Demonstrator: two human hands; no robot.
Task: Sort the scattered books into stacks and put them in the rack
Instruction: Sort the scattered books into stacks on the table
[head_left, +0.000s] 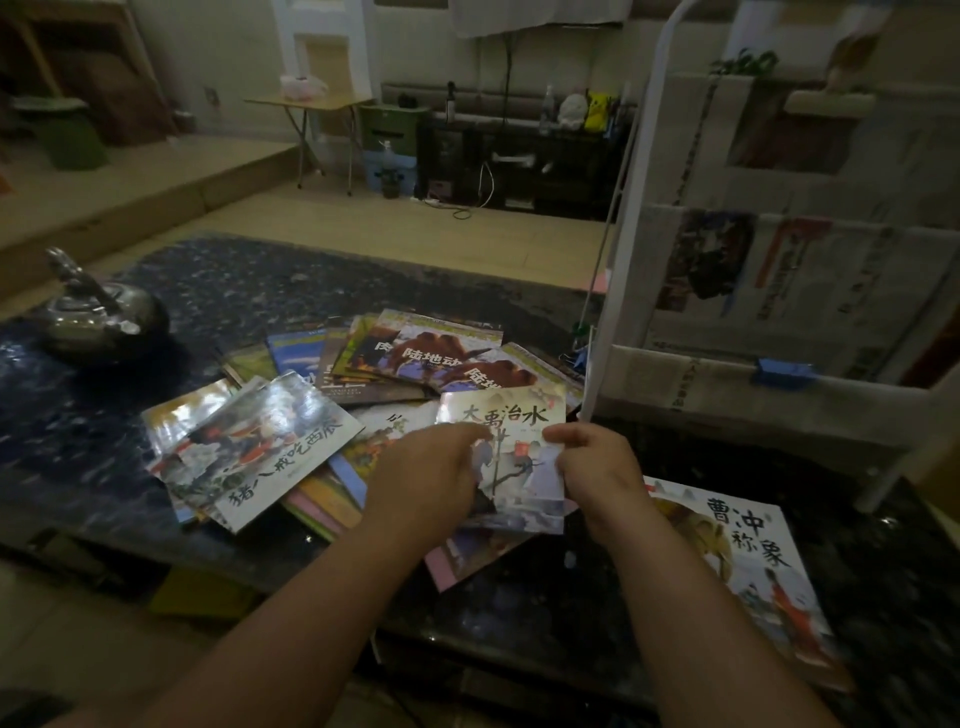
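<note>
Several thin picture books lie scattered on the dark marble table (218, 280). Both hands hold one pale book with black characters (519, 447) just above the pile: my left hand (431, 478) grips its left edge and my right hand (592, 462) pinches its right edge. A glossy book with a tilted title (260, 452) lies to the left. Camel-cover books (436, 348) lie fanned behind. One white book with a red figure (748, 561) lies alone at the right. The white rack (753, 384) stands at the right, lined with newspaper.
A metal teapot (98, 317) sits at the table's left. A blue clip (784, 371) hangs on the rack's lower rail. Beyond the table there is a folding table (311, 104), a green bin and a dark shelf unit.
</note>
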